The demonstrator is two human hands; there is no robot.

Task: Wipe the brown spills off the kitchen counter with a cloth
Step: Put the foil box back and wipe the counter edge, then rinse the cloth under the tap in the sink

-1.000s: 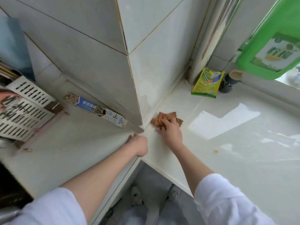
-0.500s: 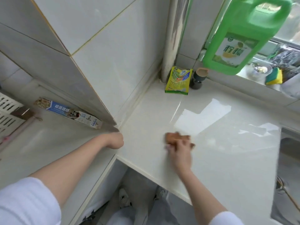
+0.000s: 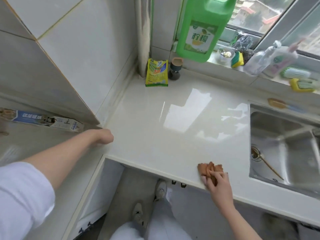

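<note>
Sink (image 3: 284, 141) holds stick (image 3: 271, 168); right hand (image 3: 219, 186) grips cloth (image 3: 208, 168).

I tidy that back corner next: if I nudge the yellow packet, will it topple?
Probably. The yellow packet stands upright on a narrow bottom edge, so a nudge likely tips it. It looks like thin, flexible film, probably light and prone to sliding on the glossy counter.

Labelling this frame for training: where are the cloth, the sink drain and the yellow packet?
cloth (image 3: 207, 168): head view, bunched part showing beyond the fingers.
sink drain (image 3: 256, 154): head view, its round rim.
yellow packet (image 3: 156, 73): head view, printed front.
</note>
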